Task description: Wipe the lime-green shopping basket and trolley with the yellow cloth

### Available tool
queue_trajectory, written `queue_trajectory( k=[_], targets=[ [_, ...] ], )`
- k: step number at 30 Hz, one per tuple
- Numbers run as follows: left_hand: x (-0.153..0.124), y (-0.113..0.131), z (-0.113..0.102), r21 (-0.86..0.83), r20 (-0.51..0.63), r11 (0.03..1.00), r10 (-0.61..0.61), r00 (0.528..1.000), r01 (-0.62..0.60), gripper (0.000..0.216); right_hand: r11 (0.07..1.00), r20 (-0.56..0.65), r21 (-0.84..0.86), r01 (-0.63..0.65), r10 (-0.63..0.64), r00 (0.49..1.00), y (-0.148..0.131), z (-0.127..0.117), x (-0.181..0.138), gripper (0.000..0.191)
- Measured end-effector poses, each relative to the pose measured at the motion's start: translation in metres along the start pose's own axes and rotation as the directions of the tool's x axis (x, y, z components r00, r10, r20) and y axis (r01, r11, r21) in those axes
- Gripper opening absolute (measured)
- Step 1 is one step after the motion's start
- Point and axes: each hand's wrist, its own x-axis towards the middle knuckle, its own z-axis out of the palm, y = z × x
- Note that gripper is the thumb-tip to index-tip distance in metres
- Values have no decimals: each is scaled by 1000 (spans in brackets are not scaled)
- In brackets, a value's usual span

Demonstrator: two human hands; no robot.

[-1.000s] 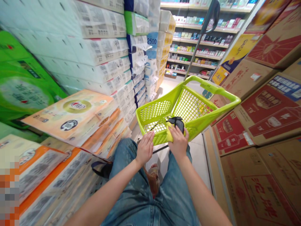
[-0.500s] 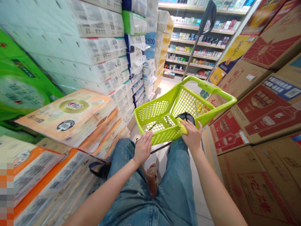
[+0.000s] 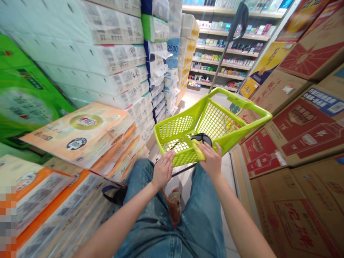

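A lime-green plastic shopping basket (image 3: 177, 126) with lattice sides and a long raised handle stands tilted in front of my knees. My left hand (image 3: 163, 167) is closed over its near left corner, fingers together on the rim. My right hand (image 3: 211, 159) presses a yellow cloth (image 3: 198, 149) against the near rim, right of the middle. A black piece with a dark edge (image 3: 202, 137) shows at the fingertips, on the inner side of the rim; whether it belongs to the cloth I cannot tell. The inside of the basket shows bare lattice.
Tissue packs (image 3: 118, 59) are stacked high on the left, with orange packs (image 3: 86, 132) lower down. Cardboard cartons (image 3: 295, 143) line the right side. A pole with a dark handle (image 3: 236, 25) leans behind the basket. Stocked shelves (image 3: 223, 53) stand at the back.
My right hand has slid left along the basket's near rim, with the yellow cloth and the black piece. My left hand keeps its place on the corner.
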Motion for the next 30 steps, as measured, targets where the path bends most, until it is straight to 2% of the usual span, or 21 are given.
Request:
queue_trajectory(
  k=[2,4,7,11,13,15,17,20,22,23,26,30],
  targets=[
    [0,1,1,-10,-19,1000,-1,1000,1,56,993,-33,-70,-91,89,995,28,-10,6,48],
    [1,4,4,-16,-34,1000,-2,999,2,56,981,-63,-107,-160,154,986,32,-11,9,46],
    [0,8,6,-13,-45,1000,-11,999,10,56,983,-86,-73,-168,161,983,-9,5,4,48],
    [0,8,6,-2,-37,1000,-12,999,12,56,996,-43,78,-45,48,998,-81,29,-9,53],
    [-1,6,4,4,-26,1000,-8,1000,8,55,993,-8,115,36,-35,999,-90,31,-12,53],
    [-1,3,2,15,-10,1000,-5,1000,5,55,988,28,114,101,-104,994,-73,25,-12,53],
    [-1,1,1,20,3,1000,1,1000,-1,56,992,35,72,106,-109,993,-38,12,-8,53],
    [0,1,2,0,-21,1000,-1,1000,1,56,999,-24,-45,-14,13,1000,17,-7,-2,51],
    [1,4,5,-20,-50,1000,-7,999,6,55,990,-62,-101,-103,97,993,32,-11,2,49],
    [1,5,6,-28,-62,1000,-10,998,8,55,984,-79,-114,-138,129,988,30,-9,3,48],
    [2,9,9,-43,-71,999,-21,997,18,55,983,-116,-78,-168,159,980,-10,7,0,46],
    [1,9,9,-47,-69,999,-9,998,6,54,996,-53,59,-65,68,996,-85,32,-10,49]
  ],
)
